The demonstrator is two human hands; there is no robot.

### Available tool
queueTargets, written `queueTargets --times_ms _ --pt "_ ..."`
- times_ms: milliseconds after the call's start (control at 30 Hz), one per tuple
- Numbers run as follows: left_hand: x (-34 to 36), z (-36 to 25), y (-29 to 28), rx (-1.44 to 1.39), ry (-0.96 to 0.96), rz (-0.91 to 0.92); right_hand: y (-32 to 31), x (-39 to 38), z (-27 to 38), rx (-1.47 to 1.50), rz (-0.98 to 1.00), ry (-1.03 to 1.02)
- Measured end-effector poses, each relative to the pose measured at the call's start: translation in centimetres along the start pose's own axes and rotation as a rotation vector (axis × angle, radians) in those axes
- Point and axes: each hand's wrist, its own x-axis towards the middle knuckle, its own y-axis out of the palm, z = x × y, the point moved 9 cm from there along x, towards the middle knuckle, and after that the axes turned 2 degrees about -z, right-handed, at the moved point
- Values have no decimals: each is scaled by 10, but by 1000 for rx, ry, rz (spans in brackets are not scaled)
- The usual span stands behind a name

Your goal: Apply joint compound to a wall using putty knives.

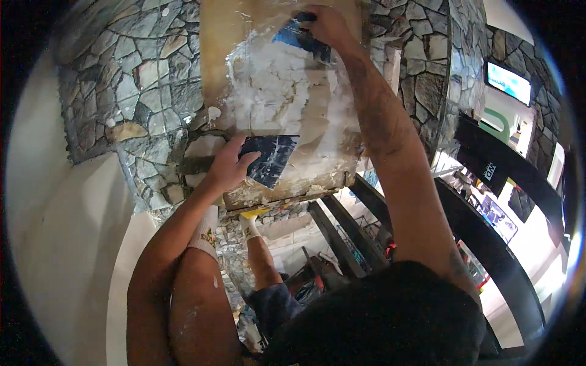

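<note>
My left hand point(231, 163) is closed around a dark, broad putty knife point(271, 160) smeared with white. Its straight edge points up and to the right, just over the lower part of a tan board point(215, 36). Higher up, at the far side, my right hand point(329, 24) grips a blue putty knife point(294, 38), whose blade lies at the board's surface. White filler point(293, 91) covers much of the board in an uneven, cracked-looking coat. Whether the right blade presses on the filler I cannot tell.
Irregular grey stone cladding point(146, 73) flanks the board on both sides. My bare legs and a white sock point(206, 229) are below it. Black beams point(348, 238) cross at the lower right over a cluttered lower area. A lit screen point(508, 83) hangs at the far right.
</note>
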Motion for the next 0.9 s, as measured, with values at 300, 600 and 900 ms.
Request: queueTargets --times_ms 300,600,900 --pt "-3 2 -5 104 -16 0 35 18 86 272 561 -47" --pt "4 -2 -4 -165 -59 -41 52 -1 126 195 423 -574" --pt "8 -19 -14 23 55 -70 -3 -59 121 182 366 -429"
